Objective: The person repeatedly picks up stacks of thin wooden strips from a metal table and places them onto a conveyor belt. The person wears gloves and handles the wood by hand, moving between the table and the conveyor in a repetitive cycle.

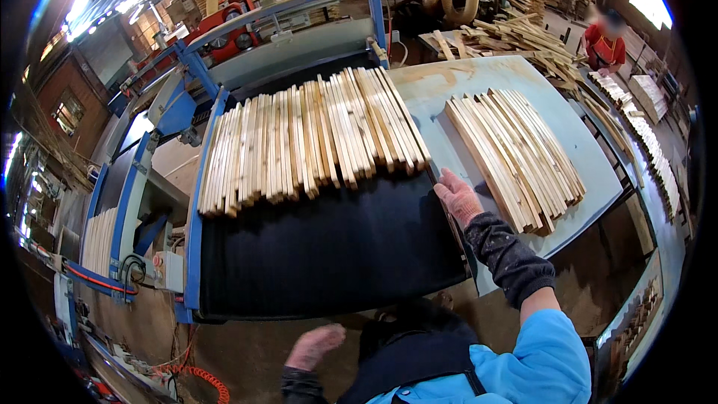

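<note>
Ahead and left of the right hand [458, 198], a black conveyor belt [329, 247] carries a wide row of pale wooden slats [310, 142], while just right of that hand a light blue-grey table [449, 90] bears a second, fanned stack of slats [516, 157].

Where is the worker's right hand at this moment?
In the head view, the right hand rests right of centre at the black conveyor belt's right edge, between the row of wooden slats and the slat pile.

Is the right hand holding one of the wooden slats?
No, the right hand rests open at the black conveyor belt's edge, between two slat piles, gripping nothing.
</note>
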A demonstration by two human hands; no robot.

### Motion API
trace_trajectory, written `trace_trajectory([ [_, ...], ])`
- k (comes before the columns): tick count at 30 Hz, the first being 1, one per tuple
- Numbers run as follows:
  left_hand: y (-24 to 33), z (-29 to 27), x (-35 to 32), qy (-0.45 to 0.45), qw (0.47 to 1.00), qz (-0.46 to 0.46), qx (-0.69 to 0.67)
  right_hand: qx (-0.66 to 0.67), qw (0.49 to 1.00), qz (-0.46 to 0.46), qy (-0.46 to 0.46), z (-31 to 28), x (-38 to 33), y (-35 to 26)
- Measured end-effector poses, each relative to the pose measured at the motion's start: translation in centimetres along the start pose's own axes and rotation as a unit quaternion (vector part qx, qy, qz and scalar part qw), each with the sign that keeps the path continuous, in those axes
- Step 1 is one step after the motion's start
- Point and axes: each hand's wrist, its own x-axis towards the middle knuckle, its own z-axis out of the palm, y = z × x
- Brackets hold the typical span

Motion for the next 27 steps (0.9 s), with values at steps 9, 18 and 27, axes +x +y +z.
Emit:
trace_trajectory([
  [9,-29.4,-7.6,12.2,0.097,0.864,-0.307,0.388,0.097,0.983,0.126,-0.09,-0.5,-11.0,-3.1],
  [18,-30.0,-8.4,18.3,-0.087,0.832,-0.179,0.517,0.106,0.863,0.432,-0.238,-5.2,-29.0,-0.4],
  [27,-16.9,-1.6,29.1,0.027,0.949,-0.174,0.263,-0.292,0.852,0.432,0.043,-19.9,-42.2,18.5],
])
